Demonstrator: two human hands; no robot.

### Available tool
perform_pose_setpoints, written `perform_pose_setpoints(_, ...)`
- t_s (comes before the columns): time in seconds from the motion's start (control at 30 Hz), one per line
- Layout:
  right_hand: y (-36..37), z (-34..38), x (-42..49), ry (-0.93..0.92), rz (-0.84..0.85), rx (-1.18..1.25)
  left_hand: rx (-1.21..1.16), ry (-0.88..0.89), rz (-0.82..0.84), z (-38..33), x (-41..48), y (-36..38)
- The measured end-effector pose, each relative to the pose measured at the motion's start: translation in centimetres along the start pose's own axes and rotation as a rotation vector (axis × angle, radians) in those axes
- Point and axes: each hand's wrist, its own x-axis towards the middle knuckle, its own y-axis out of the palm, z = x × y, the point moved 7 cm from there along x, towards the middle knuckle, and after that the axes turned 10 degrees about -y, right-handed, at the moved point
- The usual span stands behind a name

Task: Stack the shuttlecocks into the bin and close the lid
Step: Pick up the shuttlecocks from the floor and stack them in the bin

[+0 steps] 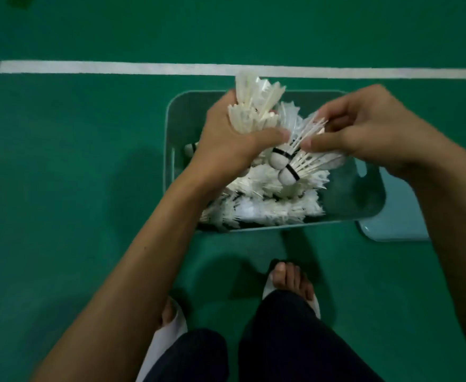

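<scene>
Left hand (234,139) is clamped around a nested stack of feathered shuttlecocks (254,106) — long axis tilted, skirts pointing up and away. Below it sits the translucent rounded-corner bin (369,205) on the green court floor (75,161), half filled with loose white shuttlecocks (267,199); its left end is bare. Right hand (364,133) pinches another shuttlecock (303,158) — cork toward the person. A pale lid (391,227) lies beside the bin's right edge.

bin (171,128) on floor (61,161), shuttlecocks (267,205) piled inside; lid (391,230) at bin's 4 o'clock; line (116,67) at 12; both feet at 6.
</scene>
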Motion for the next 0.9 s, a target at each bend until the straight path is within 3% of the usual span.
perform_pose_setpoints(0.07, 1.1, -2.6, -0.8, 0.017, -0.001, 0.082, -0.006, -0.091, 0.082, 1.6, 0.0, 2.1)
perform_pose_setpoints(0.23, 4.4, -3.6, -1.0, -0.003, 0.045, 0.232, 0.020, -0.265, 0.009, 3.9, -0.3, 1.6)
perform_pose_setpoints(0.3, 5.4, -3.3, -0.7, 0.003, 0.026, 0.239, 0.081, -0.204, -0.043, 3.4, -0.7, 0.5)
perform_pose_setpoints(0.47, 7.6, -4.8, 0.3, 0.131, -0.072, 0.114, 0.515, 0.098, -0.289, 0.7, -2.3, -1.7)
perform_pose_setpoints(0.57, 10.3, -5.2, 0.2, 0.195, 0.075, 0.101, 0.408, 0.140, -0.430, 0.0, -1.8, -2.8)
perform_pose_setpoints(0.7, 14.4, -4.1, 1.1, 0.201, 0.227, 0.099, 0.031, -0.016, -0.391, 1.4, 0.5, -3.5)
perform_pose_setpoints(0.9, 17.5, -1.8, 3.4, 0.198, 0.288, 0.098, -0.108, -0.067, -0.419, 2.9, 1.5, -5.1)
